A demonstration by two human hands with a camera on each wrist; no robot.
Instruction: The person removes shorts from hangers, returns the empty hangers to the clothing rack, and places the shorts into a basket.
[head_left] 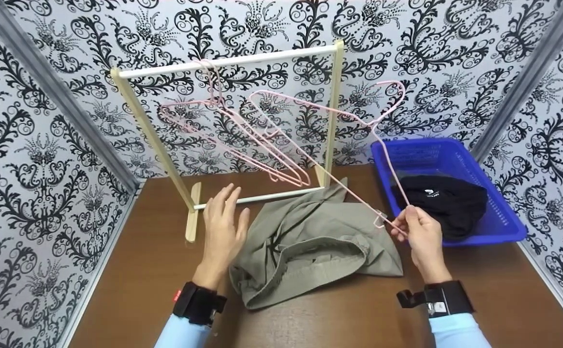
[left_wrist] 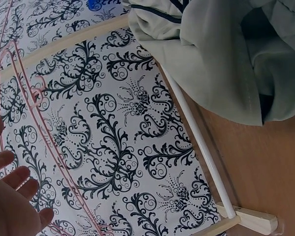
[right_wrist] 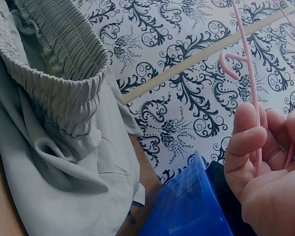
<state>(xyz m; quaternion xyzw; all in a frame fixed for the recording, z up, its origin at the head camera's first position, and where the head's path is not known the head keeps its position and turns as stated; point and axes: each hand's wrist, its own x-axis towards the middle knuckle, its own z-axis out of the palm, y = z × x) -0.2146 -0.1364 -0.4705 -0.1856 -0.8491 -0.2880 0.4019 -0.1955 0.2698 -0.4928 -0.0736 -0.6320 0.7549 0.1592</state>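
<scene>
My right hand grips one end of a pink clothes hanger, its hook pointing up and to the right. In the right wrist view the fingers curl round the hanger's pink bar. My left hand is raised with fingers extended, holding nothing, left of the garment. Between the hands an olive-grey garment with an elastic waistband, seemingly trousers or shorts, lies crumpled on the table. The waistband gapes toward me.
A small rack with a white top rail and wooden posts stands at the back, several pink hangers hanging from it. At the right a blue basket holds a black garment. Patterned walls enclose the table.
</scene>
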